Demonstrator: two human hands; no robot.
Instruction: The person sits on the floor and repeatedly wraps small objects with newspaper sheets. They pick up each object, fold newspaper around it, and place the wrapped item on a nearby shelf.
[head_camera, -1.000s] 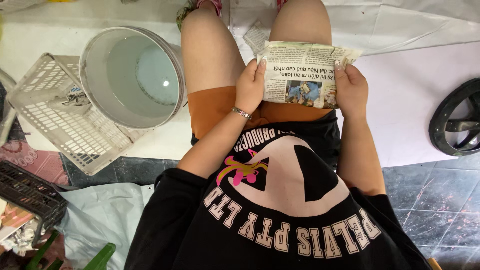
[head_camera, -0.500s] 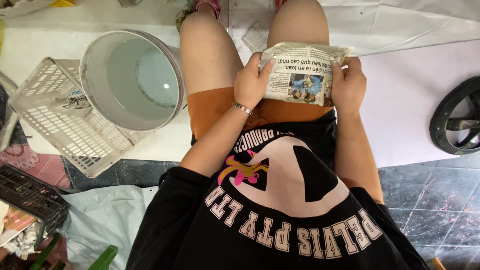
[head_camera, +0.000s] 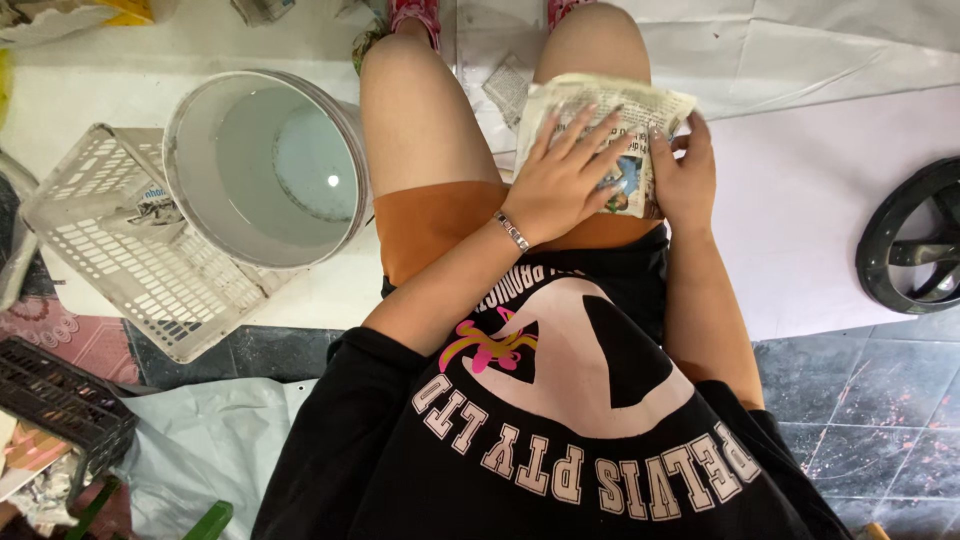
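The folded newspaper (head_camera: 600, 135) lies on the right thigh, the left hand (head_camera: 565, 180) pressing it flat with fingers spread while the right hand (head_camera: 685, 175) pinches its edge; the fold-flattening step appears in hand, calling for firm, even pressure.

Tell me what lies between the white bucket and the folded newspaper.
In the head view, the person's bare left thigh lies between the white bucket and the folded newspaper.

Folded newspaper (head_camera: 612, 130) sits on the right thigh, upper centre, left hand (head_camera: 565, 180) flat on it, right hand (head_camera: 685, 180) at its right edge. Bucket (head_camera: 265, 165) left of the legs, basket (head_camera: 130, 245) further left; wheel (head_camera: 915, 250) far right.
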